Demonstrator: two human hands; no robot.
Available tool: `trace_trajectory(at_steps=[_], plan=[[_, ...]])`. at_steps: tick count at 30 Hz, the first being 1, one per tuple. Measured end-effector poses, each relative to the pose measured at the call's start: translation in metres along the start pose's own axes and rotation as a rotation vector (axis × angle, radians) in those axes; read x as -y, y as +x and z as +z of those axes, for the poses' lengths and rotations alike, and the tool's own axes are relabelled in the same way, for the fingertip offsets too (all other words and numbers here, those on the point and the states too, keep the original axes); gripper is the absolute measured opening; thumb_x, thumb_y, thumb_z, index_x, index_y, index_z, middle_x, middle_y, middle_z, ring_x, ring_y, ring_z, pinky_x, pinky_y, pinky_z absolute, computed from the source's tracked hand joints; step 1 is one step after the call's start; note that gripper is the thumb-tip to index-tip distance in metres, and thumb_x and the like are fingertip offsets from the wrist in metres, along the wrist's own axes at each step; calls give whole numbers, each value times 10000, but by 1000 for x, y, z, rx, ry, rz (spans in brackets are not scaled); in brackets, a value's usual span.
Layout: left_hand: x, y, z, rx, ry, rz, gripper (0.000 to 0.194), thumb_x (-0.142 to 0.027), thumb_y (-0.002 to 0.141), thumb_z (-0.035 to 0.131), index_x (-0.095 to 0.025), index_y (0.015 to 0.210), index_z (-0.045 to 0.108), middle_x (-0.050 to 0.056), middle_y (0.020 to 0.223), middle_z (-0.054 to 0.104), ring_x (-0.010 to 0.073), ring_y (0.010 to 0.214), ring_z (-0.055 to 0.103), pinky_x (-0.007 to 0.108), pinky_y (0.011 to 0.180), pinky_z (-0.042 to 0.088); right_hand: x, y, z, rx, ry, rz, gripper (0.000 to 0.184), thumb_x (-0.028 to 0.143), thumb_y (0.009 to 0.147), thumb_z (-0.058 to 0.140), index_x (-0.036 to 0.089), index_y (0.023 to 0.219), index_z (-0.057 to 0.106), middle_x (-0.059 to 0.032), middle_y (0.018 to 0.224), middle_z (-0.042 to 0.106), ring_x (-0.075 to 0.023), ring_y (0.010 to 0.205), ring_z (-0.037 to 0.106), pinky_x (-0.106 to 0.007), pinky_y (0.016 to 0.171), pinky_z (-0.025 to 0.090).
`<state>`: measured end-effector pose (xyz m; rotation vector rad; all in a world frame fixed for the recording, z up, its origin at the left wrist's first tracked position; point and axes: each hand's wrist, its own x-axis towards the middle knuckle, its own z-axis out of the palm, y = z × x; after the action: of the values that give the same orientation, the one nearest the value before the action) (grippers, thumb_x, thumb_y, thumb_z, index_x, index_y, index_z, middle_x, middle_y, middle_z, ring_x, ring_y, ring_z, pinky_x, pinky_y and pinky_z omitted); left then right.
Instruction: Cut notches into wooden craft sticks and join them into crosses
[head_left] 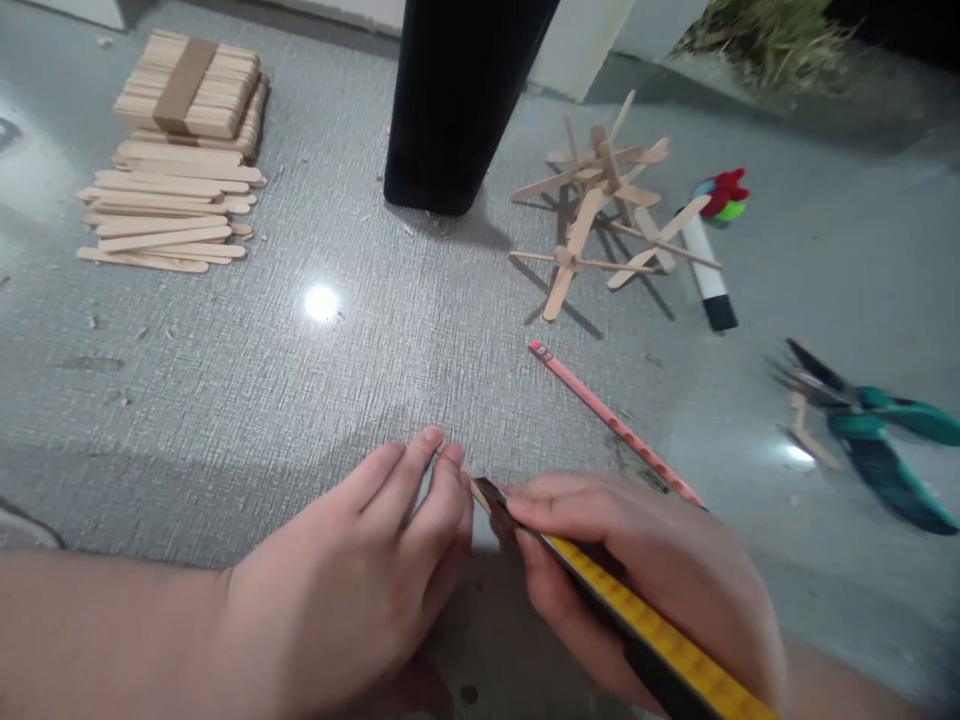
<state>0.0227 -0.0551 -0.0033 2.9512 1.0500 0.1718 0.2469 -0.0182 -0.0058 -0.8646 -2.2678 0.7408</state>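
Observation:
My left hand (352, 590) lies low on the grey textured floor, its fingers pressed together onto a thin wooden stick (471, 482) that is mostly hidden beneath them. My right hand (645, 580) is closed round a yellow and black utility knife (637, 620). The knife's tip touches the stick right beside my left fingertips. A pink pencil (607, 420) lies on the floor just beyond my right hand.
Stacks of popsicle sticks (176, 160) sit at the far left. A black leg (454, 100) stands at top centre. Right of it are a popsicle-stick structure (600, 205), a black and white marker (709, 275), a colourful toy (724, 195) and teal pliers (877, 435).

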Motion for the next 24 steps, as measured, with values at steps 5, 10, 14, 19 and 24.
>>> trace_trajectory(at_steps=[5, 10, 14, 19, 24], plan=[[0, 1, 1, -2, -14, 13, 1092, -892, 687, 651, -27, 1353, 657, 223, 1411, 640, 407, 1298, 592, 483, 1097, 359, -2, 0, 1, 25, 7, 20, 278, 34, 838, 571, 231, 1034, 573, -20, 765, 753, -149, 672, 755, -213, 612, 611], [1, 1, 0, 6, -16, -2, 1061, -858, 694, 681, -29, 1355, 650, 204, 1425, 636, 397, 1317, 576, 470, 1096, 362, -4, -1, 1, 33, 14, 14, 273, 39, 856, 560, 228, 1049, 595, -33, 813, 777, -153, 716, 770, -226, 635, 618], [0, -2, 0, -19, -1, -24, 1125, -915, 664, 660, -15, 1340, 655, 201, 1393, 655, 389, 1258, 589, 478, 1070, 378, -5, -5, -2, -83, -17, 67, 245, 69, 852, 596, 239, 1026, 622, -18, 851, 791, -141, 723, 779, -222, 682, 635], [-5, -3, -2, -68, -2, -12, 838, -771, 790, 712, -32, 1184, 731, 180, 1254, 707, 325, 1056, 624, 455, 933, 438, -6, -11, -3, -161, -69, 154, 211, 117, 862, 635, 245, 1030, 644, -14, 887, 792, -142, 721, 779, -227, 667, 630], [8, 1, -8, -184, -329, 51, 268, -250, 1008, 531, -115, 932, 750, 38, 768, 668, 190, 689, 572, 391, 712, 430, -5, -13, -1, -193, -92, 231, 164, 168, 880, 637, 257, 1016, 658, -1, 847, 782, -145, 698, 770, -231, 646, 628]])
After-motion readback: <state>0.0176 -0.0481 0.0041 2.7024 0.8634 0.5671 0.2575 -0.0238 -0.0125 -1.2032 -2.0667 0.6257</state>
